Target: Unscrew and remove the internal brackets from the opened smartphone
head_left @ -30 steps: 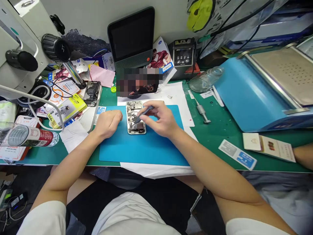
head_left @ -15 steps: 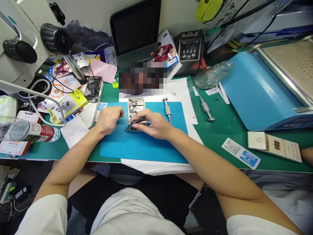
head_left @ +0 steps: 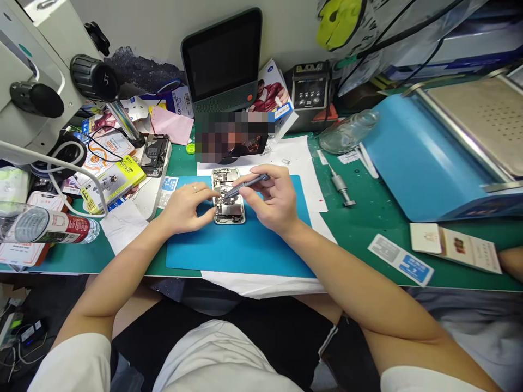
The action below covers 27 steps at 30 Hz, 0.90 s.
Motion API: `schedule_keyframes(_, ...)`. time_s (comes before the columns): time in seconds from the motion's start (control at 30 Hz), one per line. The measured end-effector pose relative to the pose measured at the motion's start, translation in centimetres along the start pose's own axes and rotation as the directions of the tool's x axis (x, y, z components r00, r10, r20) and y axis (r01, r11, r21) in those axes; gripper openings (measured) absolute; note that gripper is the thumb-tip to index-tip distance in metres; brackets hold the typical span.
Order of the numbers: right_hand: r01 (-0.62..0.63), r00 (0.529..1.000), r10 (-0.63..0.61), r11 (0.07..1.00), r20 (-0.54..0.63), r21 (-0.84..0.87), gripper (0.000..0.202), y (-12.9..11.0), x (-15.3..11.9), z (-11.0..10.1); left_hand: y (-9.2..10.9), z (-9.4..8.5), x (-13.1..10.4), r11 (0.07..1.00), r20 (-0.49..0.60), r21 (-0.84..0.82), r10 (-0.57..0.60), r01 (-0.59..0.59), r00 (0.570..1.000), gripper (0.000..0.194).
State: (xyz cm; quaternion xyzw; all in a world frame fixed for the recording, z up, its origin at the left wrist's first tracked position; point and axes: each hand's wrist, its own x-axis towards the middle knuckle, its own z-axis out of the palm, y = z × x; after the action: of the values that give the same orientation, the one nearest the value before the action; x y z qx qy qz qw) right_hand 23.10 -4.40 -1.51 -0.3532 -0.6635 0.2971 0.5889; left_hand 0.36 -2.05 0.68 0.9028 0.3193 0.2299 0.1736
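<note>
An opened smartphone (head_left: 229, 216), its inner parts bare, lies on the blue mat (head_left: 241, 250). My left hand (head_left: 188, 207) reaches it from the left: the index fingertip is on its edge area and the thumb is against its side, gripping it there. Between the thumb and fingers of my right hand (head_left: 278, 198) is a pair of dark tweezers (head_left: 247, 186), slanting down to the left. Their tips are over the middle of the phone, close to my left index finger. What the tips touch is too small to tell.
A grey screwdriver (head_left: 340, 185) lies right of the mat, near a glass jar (head_left: 347, 132) and a blue machine (head_left: 392, 163). On the left are a microscope stand (head_left: 122, 120), a yellow battery box (head_left: 114, 185) and a bottle (head_left: 61, 223). Another person's hand (head_left: 512, 263) shows far right.
My right hand has lifted and turned, bringing the tweezers from the phone's lower left to above its middle. My left hand, curled beside the phone before, has moved right onto its edge.
</note>
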Motion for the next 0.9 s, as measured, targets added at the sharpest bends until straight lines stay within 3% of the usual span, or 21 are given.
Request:
schedule_keyframes(0.37, 0.003, 1.000, -0.004, 0.998, -0.011, -0.059, 0.029, -0.19, 0.11, 0.02, -0.79, 0.59, -0.08, 0.995, 0.001, 0.089, 0.054, -0.054, 0.999, 0.027)
schedule_keyframes(0.9, 0.003, 1.000, -0.004, 0.996, -0.014, -0.084, 0.028, -0.07, -0.05, -0.10, -0.94, 0.74, -0.12, 0.994, -0.013, 0.101, 0.038, -0.036, 0.999, 0.024)
